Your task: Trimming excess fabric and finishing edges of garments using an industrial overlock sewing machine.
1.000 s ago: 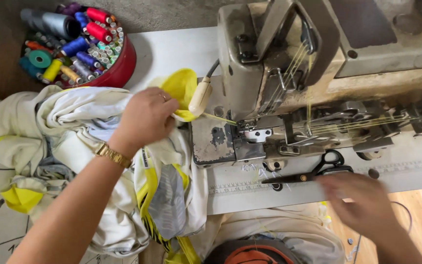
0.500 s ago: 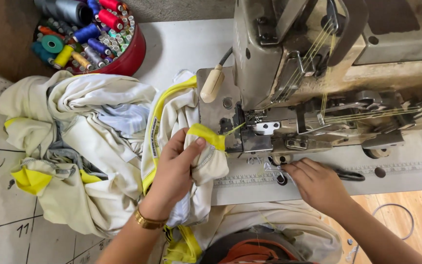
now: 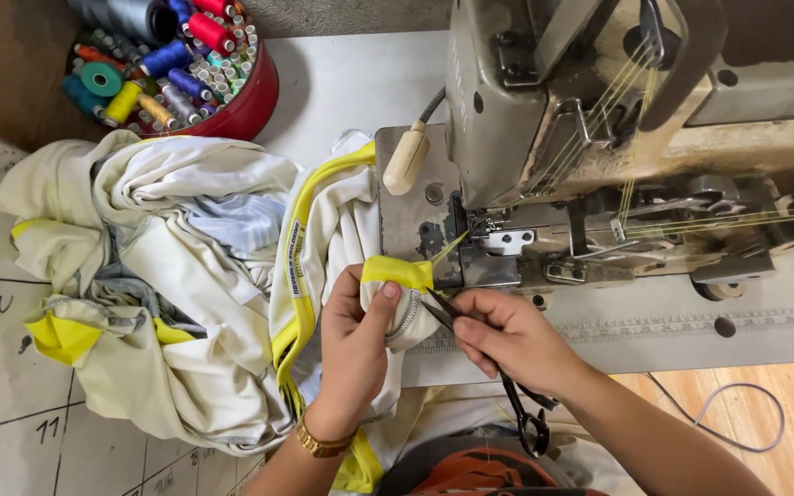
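left hand pinched a folded yellow trim piece at the edge of a cream garment, thumb on top. right hand gripped black scissors, blade tips touching the trim's right end, handles hanging below the wrist. both sat just in front of the grey sewing machine, yellow thread running from its needle area to the trim. a heap of cream and yellow fabric lay left on the white table. red tub of thread spools stood at top left. gold wristband on left wrist.
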